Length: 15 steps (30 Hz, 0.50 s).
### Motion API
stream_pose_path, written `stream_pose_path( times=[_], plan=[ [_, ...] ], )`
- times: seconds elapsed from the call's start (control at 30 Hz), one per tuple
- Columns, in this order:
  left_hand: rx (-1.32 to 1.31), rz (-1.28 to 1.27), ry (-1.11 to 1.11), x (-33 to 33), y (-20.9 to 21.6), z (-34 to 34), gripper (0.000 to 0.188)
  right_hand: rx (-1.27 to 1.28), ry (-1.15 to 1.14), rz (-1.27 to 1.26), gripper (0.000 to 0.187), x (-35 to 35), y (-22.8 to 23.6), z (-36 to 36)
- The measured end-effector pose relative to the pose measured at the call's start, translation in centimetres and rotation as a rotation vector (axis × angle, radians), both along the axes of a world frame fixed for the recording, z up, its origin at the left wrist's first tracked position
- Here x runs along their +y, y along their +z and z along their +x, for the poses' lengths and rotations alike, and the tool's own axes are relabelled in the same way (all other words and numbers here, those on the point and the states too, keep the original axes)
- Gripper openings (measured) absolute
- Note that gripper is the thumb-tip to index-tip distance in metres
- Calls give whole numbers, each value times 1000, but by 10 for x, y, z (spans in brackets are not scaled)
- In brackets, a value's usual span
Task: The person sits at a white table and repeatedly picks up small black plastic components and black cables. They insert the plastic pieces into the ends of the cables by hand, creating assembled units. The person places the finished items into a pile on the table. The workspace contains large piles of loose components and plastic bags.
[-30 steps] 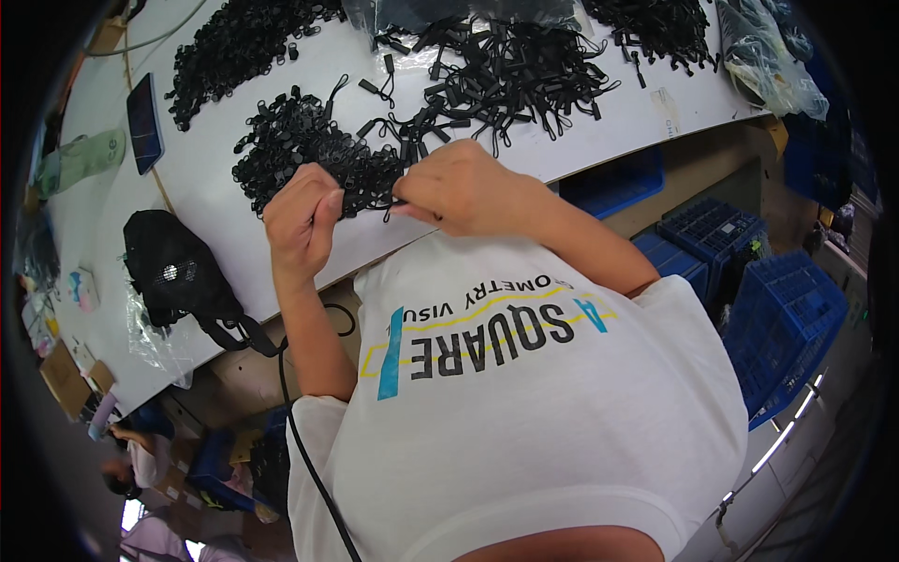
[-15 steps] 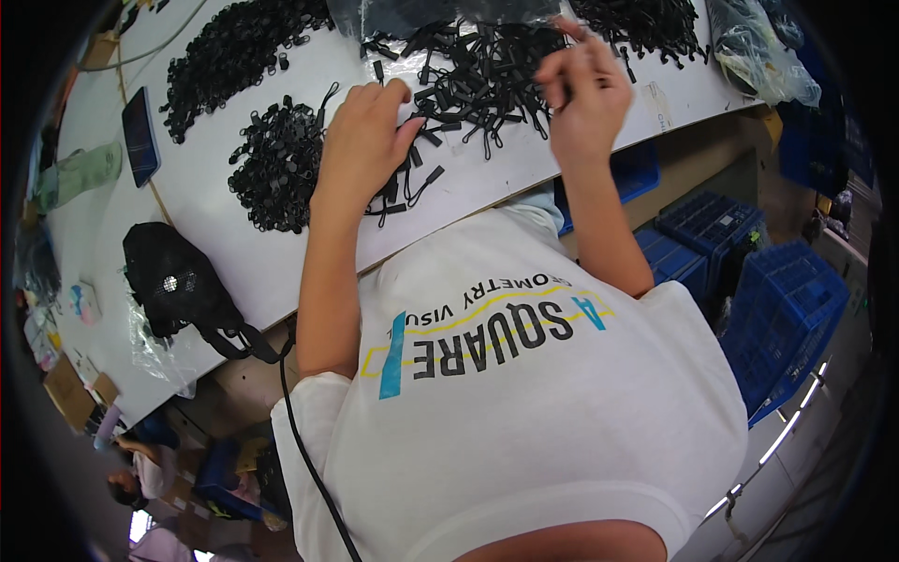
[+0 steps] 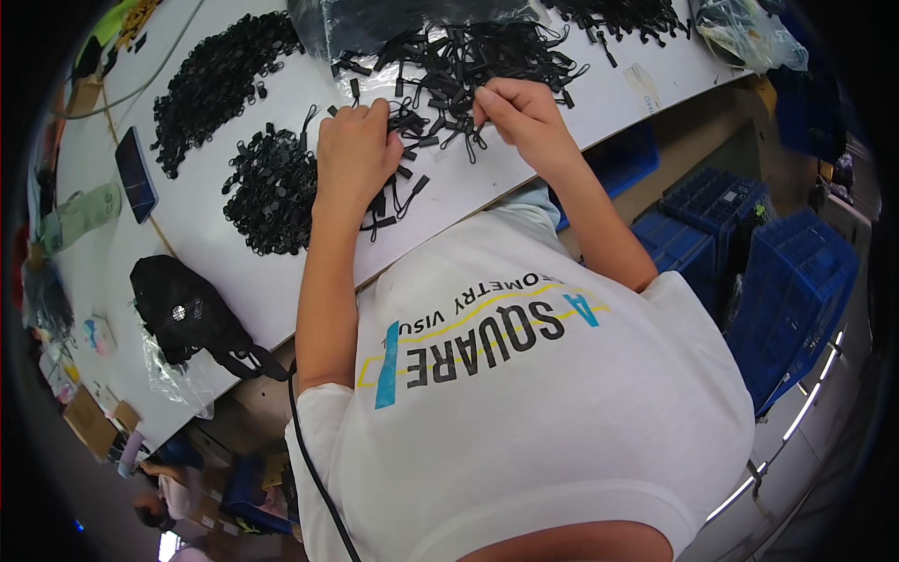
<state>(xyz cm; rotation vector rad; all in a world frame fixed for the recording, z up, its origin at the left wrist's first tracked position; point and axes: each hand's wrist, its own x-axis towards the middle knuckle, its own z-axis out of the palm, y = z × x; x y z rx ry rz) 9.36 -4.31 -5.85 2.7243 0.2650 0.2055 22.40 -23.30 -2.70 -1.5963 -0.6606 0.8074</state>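
Note:
My left hand (image 3: 356, 157) rests on the white table (image 3: 487, 183), its fingers curled in. Whatever they hold is hidden. To its left lies a heap of small black plastic pieces (image 3: 272, 192). My right hand (image 3: 529, 122) is closed in a pinch at the near edge of a heap of black cord-loop zipper pulls (image 3: 496, 56). What sits between its fingertips is too small to make out. Several loose zipper pulls (image 3: 412, 195) lie between and below my hands, close to the table's near edge.
Another heap of black pieces (image 3: 215, 84) lies far left, and more zipper pulls (image 3: 627, 14) far right. A phone (image 3: 137, 174), a black bag (image 3: 183, 309), a dark plastic sheet (image 3: 393, 23) and a clear bag (image 3: 749, 37) are on the table. Blue crates (image 3: 796, 290) stand at right.
My right hand has come down and left from above the zipper-pull heap, and its fingers have closed to a pinch. My left hand stays beside the small pieces, its thumb drawn in.

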Motion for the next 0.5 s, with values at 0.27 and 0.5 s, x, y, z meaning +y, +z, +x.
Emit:
stream_pose_path(
  times=[0.27,0.5],
  plan=[
    [-82,-7,11,6,2,-11,14,-1167,-8,-432,22,49,-28,28],
    [-87,-25,54,10,5,-18,16,-1047,81,-650,19,58,-42,27]
  ],
)
